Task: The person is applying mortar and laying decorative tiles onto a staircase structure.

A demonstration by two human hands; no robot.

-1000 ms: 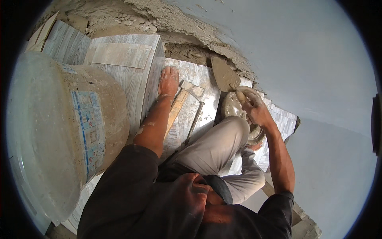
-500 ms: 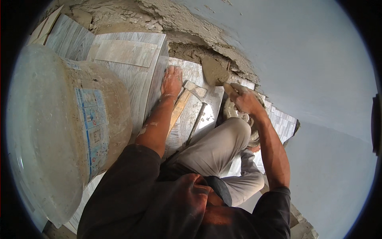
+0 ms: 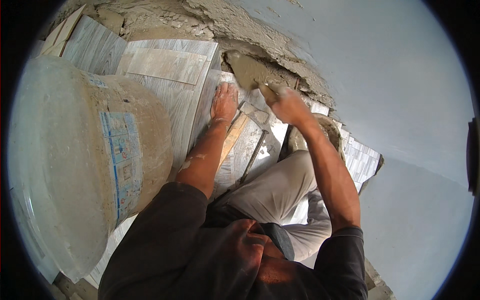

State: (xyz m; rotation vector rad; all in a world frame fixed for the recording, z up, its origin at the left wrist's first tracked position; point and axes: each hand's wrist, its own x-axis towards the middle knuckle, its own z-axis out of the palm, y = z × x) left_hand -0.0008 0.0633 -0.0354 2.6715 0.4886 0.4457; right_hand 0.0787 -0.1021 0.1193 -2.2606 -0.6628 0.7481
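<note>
My right hand (image 3: 286, 105) grips the handle of a trowel (image 3: 247, 71). Grey mortar coats its blade, which is over the rough gap between the tiles and the wall. Fingers stretched out, my left hand (image 3: 224, 102) lies flat on a wood-patterned grey tile (image 3: 248, 137), close to the tile's upper edge. Beside it on that tile rest a hammer (image 3: 236, 131) with a wooden handle and a dark metal rod (image 3: 254, 156). A mortar-smeared bucket (image 3: 327, 131) is partly hidden behind my right forearm and knee.
A large cloudy plastic container (image 3: 55, 165) with a blue-and-white label stands at the left. Stepped grey tiles (image 3: 167, 65) rise beyond it. Broken mortar (image 3: 265, 35) borders the pale blue wall (image 3: 380, 75) at the right. My bent knee (image 3: 295, 167) is close to the bucket.
My right hand has carried the trowel leftward along the gap, nearer to my left hand. The left hand stays on the tile. The whole view has shifted slightly.
</note>
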